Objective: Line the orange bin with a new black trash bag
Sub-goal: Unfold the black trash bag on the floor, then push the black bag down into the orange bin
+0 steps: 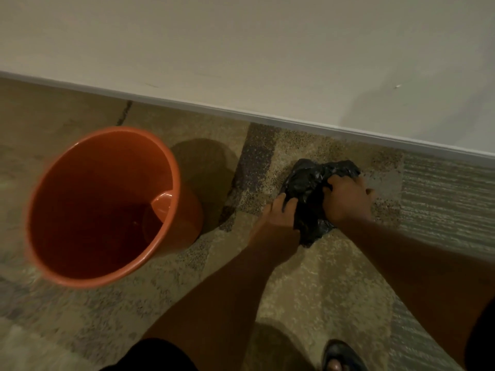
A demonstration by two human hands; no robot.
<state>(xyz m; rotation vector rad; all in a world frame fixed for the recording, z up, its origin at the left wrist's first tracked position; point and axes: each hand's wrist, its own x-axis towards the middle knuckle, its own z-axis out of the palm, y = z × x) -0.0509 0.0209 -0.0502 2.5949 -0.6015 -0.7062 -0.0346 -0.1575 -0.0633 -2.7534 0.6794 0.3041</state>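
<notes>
You are looking down at a patterned carpet [308, 290] beside a pale wall [241, 44]; both your hands are closed on a crumpled black trash bag [308, 183] that sits bunched on the carpet at about 2 o'clock in the view; your left hand [281, 214] pinches its near left edge, your right hand [347, 198] clutches its top right, each grip narrow and full of plastic. The orange bin [101, 207] stands upright and unlined at about 9 o'clock from the bag, well apart, mouth open towards you; your left hand is the nearer to it. The bag's opening is hidden in the folds, so its long axis cannot be told; something glossy, perhaps moisture, shows in the bin's base. A sandalled foot [338, 356] is cut off at the bottom edge.
</notes>
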